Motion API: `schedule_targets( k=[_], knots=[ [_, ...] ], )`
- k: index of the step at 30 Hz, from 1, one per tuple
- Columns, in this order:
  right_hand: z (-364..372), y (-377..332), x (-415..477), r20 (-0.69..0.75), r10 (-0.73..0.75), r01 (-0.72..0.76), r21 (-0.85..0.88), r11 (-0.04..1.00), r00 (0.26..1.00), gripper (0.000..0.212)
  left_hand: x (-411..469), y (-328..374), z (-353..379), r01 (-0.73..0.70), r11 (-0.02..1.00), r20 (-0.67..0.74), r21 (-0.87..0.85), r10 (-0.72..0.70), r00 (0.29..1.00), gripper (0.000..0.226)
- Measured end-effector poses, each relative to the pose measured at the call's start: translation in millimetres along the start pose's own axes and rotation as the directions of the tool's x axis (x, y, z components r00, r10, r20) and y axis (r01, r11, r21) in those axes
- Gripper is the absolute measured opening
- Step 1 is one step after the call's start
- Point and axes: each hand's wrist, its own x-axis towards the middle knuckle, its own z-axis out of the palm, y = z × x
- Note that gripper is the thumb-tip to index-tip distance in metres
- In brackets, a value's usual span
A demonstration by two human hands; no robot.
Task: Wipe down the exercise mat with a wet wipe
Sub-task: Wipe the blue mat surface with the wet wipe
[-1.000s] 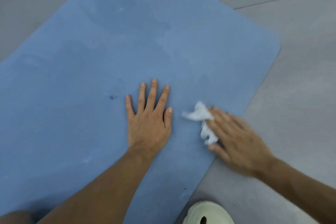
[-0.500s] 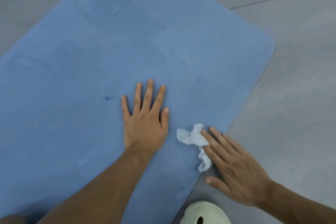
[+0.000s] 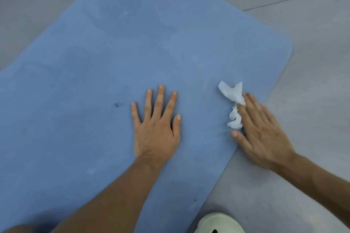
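Firmly press the crumpled wet wipe flat on the exercise mat near its right edge, under the right hand, fingers straight and close together. Brace with the left hand, palm down, fingers spread on the mat's middle. Unbunch the wipe for fuller contact and sweep in overlapping strokes. Stop short of the rounded corner and grey floor; plenty of open mat ahead and leftward; mind the pale shoe by the near edge.

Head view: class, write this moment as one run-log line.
left hand flat on mat | right hand presses wipe near mat edge | shoe on floor
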Motion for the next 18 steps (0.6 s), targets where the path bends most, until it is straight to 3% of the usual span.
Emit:
schedule_targets(
  k=[7,9,13,18],
  knots=[
    [10,-27,-28,0.018,-0.330,0.330,0.021,0.944,0.944,0.080,0,-1,0,-0.004,1.000,0.011,0.011,0.003,1.000,0.061],
    [7,-5,-8,-0.025,-0.279,0.279,-0.011,0.960,0.960,0.078,0,0,0,-0.002,1.000,0.020,0.010,0.002,1.000,0.062],
    [-11,33,56,-0.085,-0.005,0.001,-0.053,0.999,0.996,0.079,1,-1,-1,-0.012,1.000,0.042,0.015,0.012,0.999,0.062],
    [-7,22,74,-0.029,0.082,-0.084,-0.047,0.995,0.996,0.086,4,-7,-4,-0.047,0.999,0.073,0.022,0.045,0.996,0.063]
  ],
)
